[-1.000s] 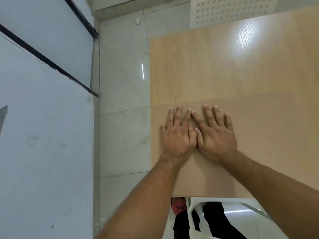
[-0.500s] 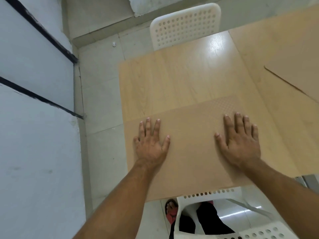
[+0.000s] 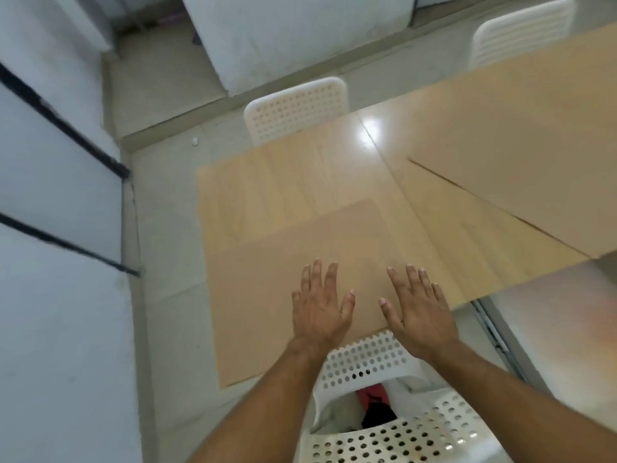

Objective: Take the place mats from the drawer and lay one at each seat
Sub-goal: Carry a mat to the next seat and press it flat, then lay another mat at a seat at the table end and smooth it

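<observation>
— Place mat (image 3: pixel 267 295): where do we find it?
— We find it lying flat on the near end of the wooden surface (image 3: pixel 283 195). Its near edge runs along the surface's own edge, just beyond the white perforated near chair (image 3: pixel 384 362) below us.
— And our hands?
— Both are palm down with the fingers straight and a little spread, gripping nothing. Our left hand (image 3: pixel 320 305) and right hand (image 3: pixel 417 312) are side by side but apart, over the mat's near edge. We cannot tell whether they touch it.
— Do we see another mat?
— Yes, a second mat (image 3: pixel 517 168) lies on the right part of the surface, at an angle, well apart from ours.
— Other seats?
— A white far chair (image 3: pixel 297 108) stands opposite us, and a third chair (image 3: pixel 521 31) stands farther right.
</observation>
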The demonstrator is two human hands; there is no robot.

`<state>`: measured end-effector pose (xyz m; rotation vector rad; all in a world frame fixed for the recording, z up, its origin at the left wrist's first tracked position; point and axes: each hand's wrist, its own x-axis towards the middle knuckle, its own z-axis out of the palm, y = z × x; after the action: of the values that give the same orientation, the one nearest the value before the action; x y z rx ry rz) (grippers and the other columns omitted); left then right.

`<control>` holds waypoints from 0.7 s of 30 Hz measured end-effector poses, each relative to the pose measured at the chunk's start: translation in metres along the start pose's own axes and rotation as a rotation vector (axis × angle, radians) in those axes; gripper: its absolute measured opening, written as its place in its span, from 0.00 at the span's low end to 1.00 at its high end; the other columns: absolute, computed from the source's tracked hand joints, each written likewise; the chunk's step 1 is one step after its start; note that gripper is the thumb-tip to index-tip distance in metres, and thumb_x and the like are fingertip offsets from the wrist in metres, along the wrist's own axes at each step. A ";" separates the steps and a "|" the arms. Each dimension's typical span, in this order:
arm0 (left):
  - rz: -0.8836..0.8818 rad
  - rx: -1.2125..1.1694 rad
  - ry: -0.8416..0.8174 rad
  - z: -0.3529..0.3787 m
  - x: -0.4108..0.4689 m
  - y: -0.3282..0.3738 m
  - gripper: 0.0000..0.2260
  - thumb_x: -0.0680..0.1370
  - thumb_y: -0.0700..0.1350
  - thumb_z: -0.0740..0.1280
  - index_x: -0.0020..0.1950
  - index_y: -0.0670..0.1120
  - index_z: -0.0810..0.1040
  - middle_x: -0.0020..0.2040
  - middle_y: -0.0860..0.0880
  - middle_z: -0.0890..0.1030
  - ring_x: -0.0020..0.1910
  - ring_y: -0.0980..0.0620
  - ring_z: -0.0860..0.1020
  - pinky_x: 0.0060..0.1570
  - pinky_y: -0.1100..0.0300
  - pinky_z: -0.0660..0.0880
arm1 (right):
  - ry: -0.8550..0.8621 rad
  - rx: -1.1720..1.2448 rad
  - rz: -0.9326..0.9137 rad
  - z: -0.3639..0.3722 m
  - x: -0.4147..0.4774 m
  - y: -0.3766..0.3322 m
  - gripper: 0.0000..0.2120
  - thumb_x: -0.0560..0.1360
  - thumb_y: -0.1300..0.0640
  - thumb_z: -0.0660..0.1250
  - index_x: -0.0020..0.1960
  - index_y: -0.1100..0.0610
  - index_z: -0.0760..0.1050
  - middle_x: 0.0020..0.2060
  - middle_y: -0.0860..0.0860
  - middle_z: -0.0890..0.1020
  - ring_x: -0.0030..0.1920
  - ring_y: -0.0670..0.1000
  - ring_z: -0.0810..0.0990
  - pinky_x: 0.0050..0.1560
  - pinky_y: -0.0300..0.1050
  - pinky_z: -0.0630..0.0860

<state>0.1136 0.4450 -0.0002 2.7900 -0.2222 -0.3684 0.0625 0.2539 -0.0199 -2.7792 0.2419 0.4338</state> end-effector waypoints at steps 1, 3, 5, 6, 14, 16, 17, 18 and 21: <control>0.043 -0.009 -0.009 0.001 -0.006 0.016 0.29 0.81 0.62 0.52 0.80 0.54 0.54 0.81 0.49 0.51 0.80 0.47 0.49 0.74 0.39 0.56 | 0.000 0.033 0.037 -0.007 -0.007 0.009 0.33 0.80 0.34 0.42 0.82 0.43 0.41 0.82 0.54 0.48 0.81 0.55 0.44 0.78 0.55 0.45; 0.135 -0.018 -0.023 0.002 -0.016 0.045 0.28 0.81 0.61 0.53 0.80 0.53 0.56 0.81 0.48 0.53 0.80 0.47 0.50 0.73 0.40 0.57 | 0.023 0.128 0.116 -0.021 -0.025 0.027 0.32 0.81 0.35 0.45 0.82 0.44 0.44 0.82 0.54 0.51 0.81 0.56 0.47 0.78 0.55 0.48; 0.232 -0.022 -0.023 0.003 -0.024 0.073 0.28 0.81 0.61 0.53 0.79 0.52 0.58 0.81 0.47 0.55 0.79 0.46 0.52 0.72 0.41 0.58 | 0.075 0.268 0.206 -0.037 -0.044 0.045 0.32 0.82 0.37 0.49 0.82 0.46 0.49 0.81 0.55 0.56 0.80 0.56 0.52 0.78 0.54 0.53; 0.279 -0.025 -0.020 0.004 -0.026 0.087 0.27 0.81 0.60 0.54 0.79 0.52 0.59 0.80 0.47 0.56 0.79 0.45 0.53 0.71 0.41 0.59 | 0.116 0.343 0.248 -0.046 -0.054 0.055 0.31 0.82 0.38 0.51 0.81 0.48 0.51 0.80 0.55 0.59 0.79 0.56 0.56 0.77 0.53 0.56; 0.555 -0.030 0.001 0.012 -0.036 0.193 0.27 0.79 0.58 0.55 0.76 0.49 0.65 0.77 0.45 0.63 0.75 0.44 0.60 0.67 0.43 0.66 | 0.317 0.826 0.571 -0.108 -0.112 0.150 0.24 0.81 0.45 0.61 0.75 0.50 0.67 0.69 0.56 0.75 0.68 0.57 0.73 0.65 0.49 0.69; 0.603 -0.015 -0.016 0.021 -0.031 0.219 0.26 0.79 0.58 0.56 0.75 0.49 0.66 0.76 0.45 0.64 0.75 0.45 0.60 0.67 0.43 0.67 | 0.359 0.935 0.640 -0.118 -0.112 0.177 0.22 0.80 0.46 0.63 0.72 0.51 0.71 0.66 0.54 0.77 0.66 0.55 0.75 0.64 0.48 0.70; 0.621 0.002 -0.034 0.027 -0.027 0.233 0.26 0.79 0.57 0.56 0.75 0.49 0.66 0.76 0.46 0.64 0.75 0.45 0.60 0.67 0.44 0.67 | 0.375 0.970 0.665 -0.121 -0.109 0.191 0.21 0.79 0.47 0.64 0.70 0.51 0.73 0.65 0.53 0.78 0.64 0.55 0.76 0.65 0.50 0.72; 0.635 0.023 -0.057 0.034 -0.021 0.248 0.26 0.79 0.57 0.57 0.75 0.50 0.66 0.77 0.46 0.64 0.76 0.46 0.59 0.68 0.44 0.67 | 0.383 0.995 0.682 -0.124 -0.105 0.205 0.20 0.77 0.47 0.65 0.68 0.50 0.75 0.63 0.52 0.79 0.62 0.55 0.78 0.65 0.53 0.74; 0.659 0.092 -0.121 0.059 0.001 0.292 0.25 0.80 0.56 0.59 0.76 0.50 0.64 0.77 0.47 0.62 0.77 0.47 0.58 0.69 0.44 0.65 | 0.366 1.048 0.711 -0.125 -0.084 0.249 0.17 0.75 0.47 0.66 0.63 0.48 0.78 0.57 0.51 0.82 0.56 0.54 0.81 0.61 0.56 0.77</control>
<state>0.0657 0.1543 0.0422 2.5816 -1.1654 -0.3591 -0.0359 -0.0107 0.0503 -1.6421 1.1645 -0.0811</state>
